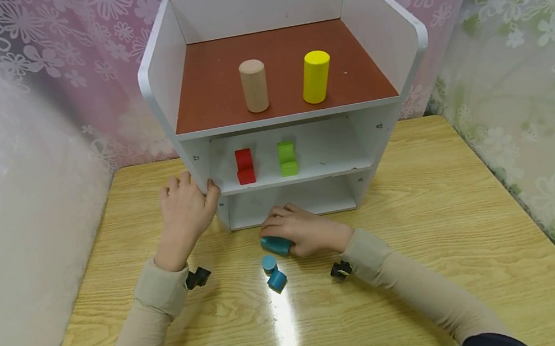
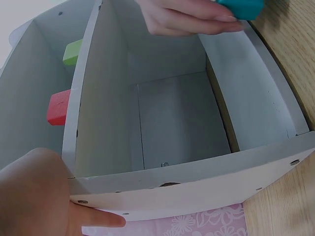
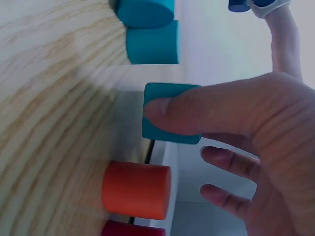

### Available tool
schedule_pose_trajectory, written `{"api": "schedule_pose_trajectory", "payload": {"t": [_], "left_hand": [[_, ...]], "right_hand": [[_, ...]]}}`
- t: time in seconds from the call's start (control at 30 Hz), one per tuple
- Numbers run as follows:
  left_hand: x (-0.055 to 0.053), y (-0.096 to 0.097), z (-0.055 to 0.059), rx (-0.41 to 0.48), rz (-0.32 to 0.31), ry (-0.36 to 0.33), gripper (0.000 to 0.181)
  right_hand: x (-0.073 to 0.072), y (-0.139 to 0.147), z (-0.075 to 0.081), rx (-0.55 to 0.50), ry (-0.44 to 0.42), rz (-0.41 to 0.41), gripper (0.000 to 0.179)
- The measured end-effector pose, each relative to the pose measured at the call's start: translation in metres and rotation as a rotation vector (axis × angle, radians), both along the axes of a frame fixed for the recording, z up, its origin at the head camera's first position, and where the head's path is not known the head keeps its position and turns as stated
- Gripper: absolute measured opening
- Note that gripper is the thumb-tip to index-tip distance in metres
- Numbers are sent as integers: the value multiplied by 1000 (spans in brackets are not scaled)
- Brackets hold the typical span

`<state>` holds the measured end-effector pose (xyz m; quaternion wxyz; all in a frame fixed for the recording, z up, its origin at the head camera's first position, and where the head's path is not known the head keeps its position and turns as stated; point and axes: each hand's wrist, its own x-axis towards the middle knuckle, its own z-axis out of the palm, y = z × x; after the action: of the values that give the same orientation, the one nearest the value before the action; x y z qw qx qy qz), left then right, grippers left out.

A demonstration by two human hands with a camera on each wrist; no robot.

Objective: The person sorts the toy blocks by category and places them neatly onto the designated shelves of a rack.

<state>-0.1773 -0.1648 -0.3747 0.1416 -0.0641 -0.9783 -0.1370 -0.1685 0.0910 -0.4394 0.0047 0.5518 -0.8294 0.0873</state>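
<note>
**Left hand (image 1: 186, 208) hanging on to a white shelf unit (image 1: 159, 89), right hand (image 1: 308, 230) pinching a teal block (image 3: 170, 90)**

So the left hand's got the near left edge of the unit, thumb on the inside and fingers round the outside of the side panel. The right hand is down low, just in front of the bottom compartment. It's gripping the teal block between the thumb and the fingers behind it, while a couple of the others stick out loosely.

On the bench (image 1: 420, 271), closer to the person, there are two small blue cylinders (image 1: 277, 281) right by each other; can't really tell if they touch. The right wrist view also shows an orange cylinder (image 3: 137, 191) near the unit's lower front edge, with a dark red piece (image 3: 134, 229) just beside it, mostly cut off by the frame.

Up on the middle shelf you've got a red block (image 1: 244, 167) and a green block (image 1: 287, 159), standing apart near the front. Top deck is brown (image 1: 215, 61), with a tan cylinder (image 1: 255, 86) and a yellow cylinder (image 1: 316, 77) both upright, gap between them. Behind it all hangs a pink flowery curtain (image 1: 108, 55). Both sleeves (image 1: 137, 334) are beige, little black gadgets at the wrists.
</note>
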Motion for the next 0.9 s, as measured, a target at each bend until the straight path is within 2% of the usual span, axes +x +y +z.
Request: {"api": "schedule_pose_trajectory", "payload": {"t": [0.2, 0.47, 0.9], "left_hand": [[1, 0, 0, 4, -4, 11, 57], [1, 0, 0, 1, -4, -6, 57], [1, 0, 0, -1, -5, -7, 58]], "right_hand": [[3, 3, 8, -14, -24, -27, 60], [9, 12, 18, -89, -24, -28, 60], [20, 28, 46, -169, -39, -50, 61]]}}
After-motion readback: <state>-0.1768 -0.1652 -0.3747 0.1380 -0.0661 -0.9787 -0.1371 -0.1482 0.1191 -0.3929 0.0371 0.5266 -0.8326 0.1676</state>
